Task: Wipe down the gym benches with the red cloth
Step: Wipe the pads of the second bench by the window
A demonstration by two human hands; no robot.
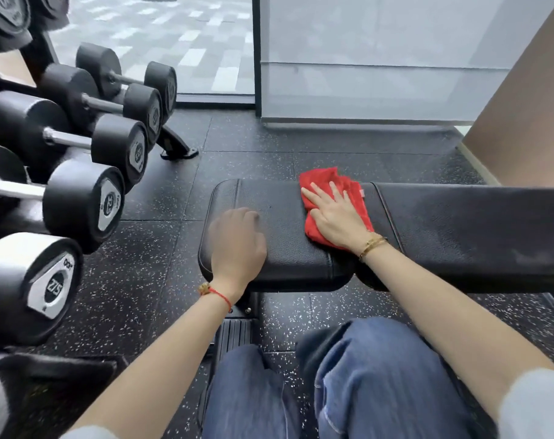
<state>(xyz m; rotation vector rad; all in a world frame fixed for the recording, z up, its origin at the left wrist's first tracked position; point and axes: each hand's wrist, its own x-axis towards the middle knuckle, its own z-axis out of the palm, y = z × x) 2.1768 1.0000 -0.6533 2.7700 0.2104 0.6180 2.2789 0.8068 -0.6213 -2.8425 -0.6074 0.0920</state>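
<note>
Now, step in hand: I judge this to be the wipe of the bench's seat pad, with the cloth at the pad's right-hand end.

Red cloth point(335, 201): centre right of the frame, bunched flat on the black seat pad point(278, 223), just beside the seam where the long back pad point(468, 223) begins.

Right hand point(335, 217): fingers straight and spread, palm pressing the cloth down onto the pad; no pinch or curl that I can see.

Left hand point(237, 239): lower centre, resting over the seat pad's left part, blurred; fingers look loosely curled and I see nothing held in it.

Pressure: I would keep the palm flat and the fingers spread, so the cloth stays under the whole hand and does not roll up.

Stroke: overlapping passes along the pad, carried over its rounded edges toward the upper and lower sides of the frame.

Seam: the gap between the two pads likely traps dirt; I would push a cloth edge into it.

Bracing: the left hand can steady the pad, but should lift off before the cloth reaches that patch.

Remaining, by my estimate: the back pad at the right edge looks dull and streaked, probably unwiped.

Hazard: dumbbell rack point(79, 160) fills the left of the frame, near the left elbow's swing.
</note>
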